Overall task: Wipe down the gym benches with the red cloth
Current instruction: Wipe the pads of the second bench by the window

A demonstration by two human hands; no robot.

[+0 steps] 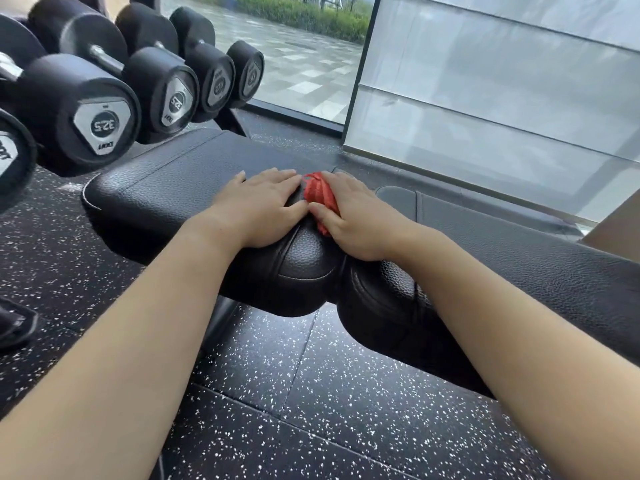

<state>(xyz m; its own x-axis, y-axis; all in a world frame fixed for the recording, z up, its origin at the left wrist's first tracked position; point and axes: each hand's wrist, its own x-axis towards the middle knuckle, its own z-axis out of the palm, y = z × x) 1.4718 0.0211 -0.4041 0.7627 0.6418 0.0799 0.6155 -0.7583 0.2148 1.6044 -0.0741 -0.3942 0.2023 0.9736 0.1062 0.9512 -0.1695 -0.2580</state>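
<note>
A black padded gym bench runs across the middle of the view, split by a gap into a left pad and a right pad. The red cloth is bunched over that gap. My right hand presses down on the cloth, fingers closed over it, with most of the cloth hidden under the palm. My left hand lies flat on the left pad, fingers spread, its fingertips right beside the cloth.
A rack of black dumbbells stands close at the left, behind the bench. A window and a frosted glass panel lie beyond. Speckled black rubber floor is below the bench.
</note>
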